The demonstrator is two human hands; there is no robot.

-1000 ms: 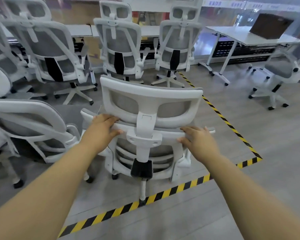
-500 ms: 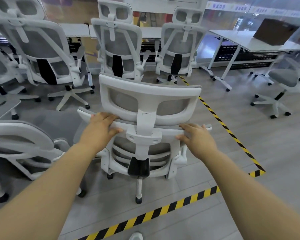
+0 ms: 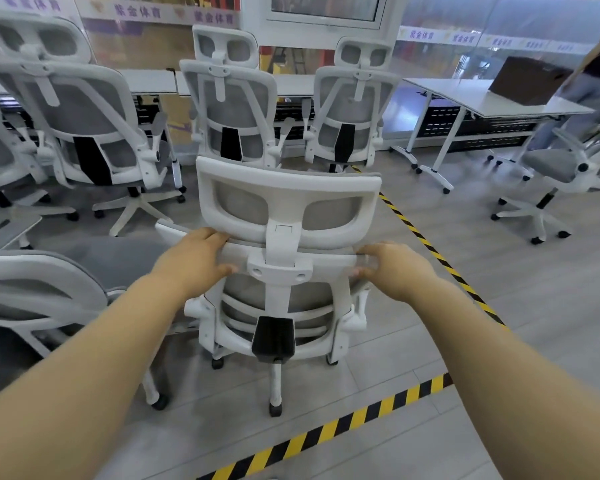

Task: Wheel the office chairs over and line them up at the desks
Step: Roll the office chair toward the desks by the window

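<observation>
A white office chair with grey mesh and a headrest stands right in front of me, its back toward me. My left hand grips the top bar of its backrest on the left side. My right hand grips the same bar on the right. The chair's castors rest on the grey floor inside the yellow-black tape line. Beyond it, two matching chairs stand at a long white desk by the glass wall.
More white chairs crowd the left: one at the desk row and one close beside my left arm. On the right stand a white desk with a brown box, a lone chair and a person at the edge.
The chair has rolled forward across the tape line, toward the two chairs at the desk. Both hands have kept their hold on the backrest bar.
</observation>
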